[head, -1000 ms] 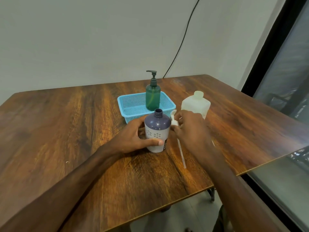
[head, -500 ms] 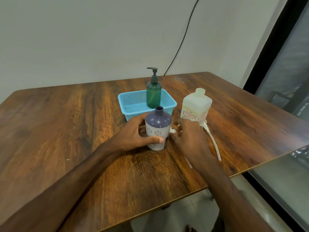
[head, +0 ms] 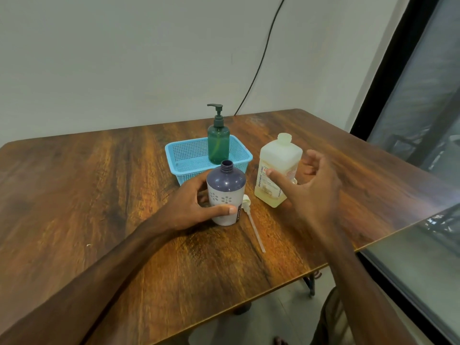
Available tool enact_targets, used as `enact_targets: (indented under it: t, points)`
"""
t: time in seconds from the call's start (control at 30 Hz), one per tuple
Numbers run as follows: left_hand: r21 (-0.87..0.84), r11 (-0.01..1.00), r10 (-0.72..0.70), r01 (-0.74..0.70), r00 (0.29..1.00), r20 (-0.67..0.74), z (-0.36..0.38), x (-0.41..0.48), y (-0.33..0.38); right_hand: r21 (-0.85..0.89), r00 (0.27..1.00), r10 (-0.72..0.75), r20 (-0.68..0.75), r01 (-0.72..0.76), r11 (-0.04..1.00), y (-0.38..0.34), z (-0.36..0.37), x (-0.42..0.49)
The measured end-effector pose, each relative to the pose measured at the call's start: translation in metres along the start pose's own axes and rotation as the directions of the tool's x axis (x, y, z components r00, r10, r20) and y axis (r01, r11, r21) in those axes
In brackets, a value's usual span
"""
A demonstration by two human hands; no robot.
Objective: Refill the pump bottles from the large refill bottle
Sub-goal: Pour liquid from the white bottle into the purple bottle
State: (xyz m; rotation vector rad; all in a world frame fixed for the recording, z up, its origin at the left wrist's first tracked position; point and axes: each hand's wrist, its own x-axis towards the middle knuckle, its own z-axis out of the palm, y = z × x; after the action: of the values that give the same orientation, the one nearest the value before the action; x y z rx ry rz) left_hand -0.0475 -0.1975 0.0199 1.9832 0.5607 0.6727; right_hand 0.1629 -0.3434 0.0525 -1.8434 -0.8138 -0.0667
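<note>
Refill bottle (head: pixel 279 156) label ends in "CHG".

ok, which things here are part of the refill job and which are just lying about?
In the job: purple bottle, neck open, gripped by left hand; removed pump lying on the table; refill bottle, right hand open beside it; green pump bottle.
Just there: blue basket around the green pump bottle; black cable.

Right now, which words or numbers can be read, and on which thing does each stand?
"BIOCHE... CHG": refill bottle label, first word partly unclear.
Smaller print on that label: too small to read.
Purple bottle, dark strip: blurred, unreadable.
Green bottle: no text seen.
</note>
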Motion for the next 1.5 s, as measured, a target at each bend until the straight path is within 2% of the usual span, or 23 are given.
enact_targets:
  t: [0.1,0.3,0.47,0.73,1.03,1.27,1.5]
  points:
    - [-0.013,1.000,-0.014,0.014,1.000,-0.008,0.002,0.000,-0.001,0.015,0.997,0.021,0.080,-0.022,1.000,0.006,0.010,0.007]
    - [-0.037,0.999,0.016,-0.017,1.000,-0.020,0.003,-0.002,-0.002,0.065,0.997,-0.028,0.067,0.023,0.998,0.006,0.014,0.016]
    - [-0.027,0.999,0.043,-0.044,0.998,-0.039,0.004,-0.004,0.001,0.084,0.983,-0.133,0.124,0.123,0.989,-0.005,0.011,0.009]
    - [-0.056,0.995,0.077,-0.081,0.994,-0.083,0.005,-0.006,0.005,0.002,0.904,-0.384,0.189,0.390,0.921,-0.015,0.004,0.001]
    - [-0.059,0.987,0.147,-0.151,0.986,-0.074,0.005,-0.011,0.016,-0.045,0.847,-0.492,0.200,0.510,0.859,-0.002,0.002,0.007]
    - [-0.082,0.987,0.136,-0.141,0.989,-0.060,0.003,-0.012,0.020,-0.059,0.796,-0.565,0.216,0.588,0.807,0.001,-0.002,0.007]
    - [-0.076,0.985,0.153,-0.156,0.987,-0.044,0.004,-0.011,0.021,-0.073,0.781,-0.585,0.218,0.611,0.788,-0.003,-0.003,0.006]
